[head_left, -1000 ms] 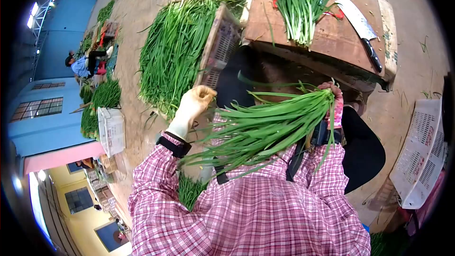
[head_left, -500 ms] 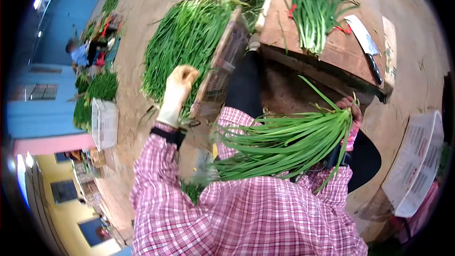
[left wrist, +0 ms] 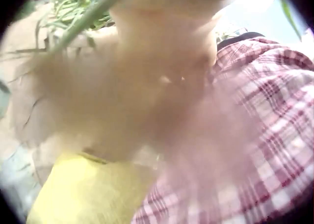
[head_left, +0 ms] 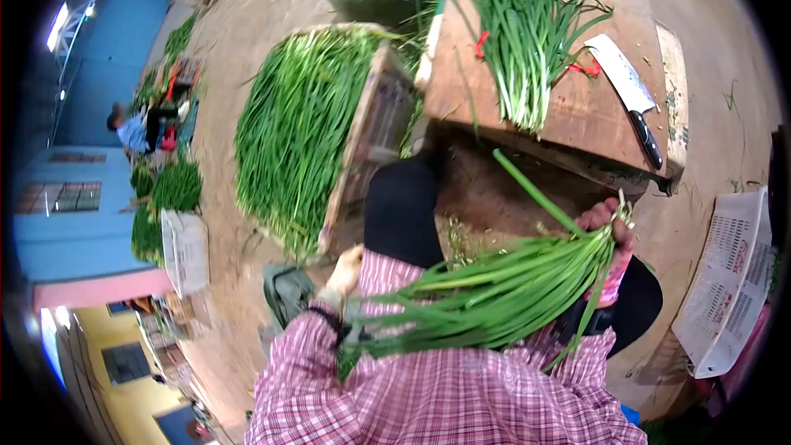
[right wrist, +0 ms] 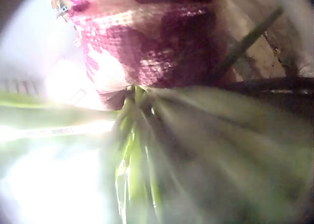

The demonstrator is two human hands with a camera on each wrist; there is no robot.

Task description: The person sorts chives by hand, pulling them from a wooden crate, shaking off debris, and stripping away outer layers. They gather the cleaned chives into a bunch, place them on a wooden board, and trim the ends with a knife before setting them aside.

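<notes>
My right hand (head_left: 608,227), in a pink patterned glove, grips a loose bunch of Chinese chives (head_left: 503,284) near its pale cut ends. The long leaves fan out leftward across my lap, and one blade sticks up apart from the others. In the right wrist view the glove (right wrist: 152,42) is wrapped above the spreading leaves (right wrist: 137,170). My left hand (head_left: 344,270), in a pale glove, is low beside my left knee, just left of the leaf tips. Its fingers are blurred in the left wrist view, so I cannot tell whether they hold anything.
A crate (head_left: 362,144) heaped with chives (head_left: 301,132) stands at front left. On the wooden block (head_left: 606,124) lie another chive bunch (head_left: 527,49), red ties (head_left: 587,68) and a cleaver (head_left: 626,82). A white crate (head_left: 725,280) is at right; a person (head_left: 136,130) sits far left.
My left hand has come down from beside the heaped crate to near my knee. The right hand keeps its grip on the chives, now further right and lower in view.
</notes>
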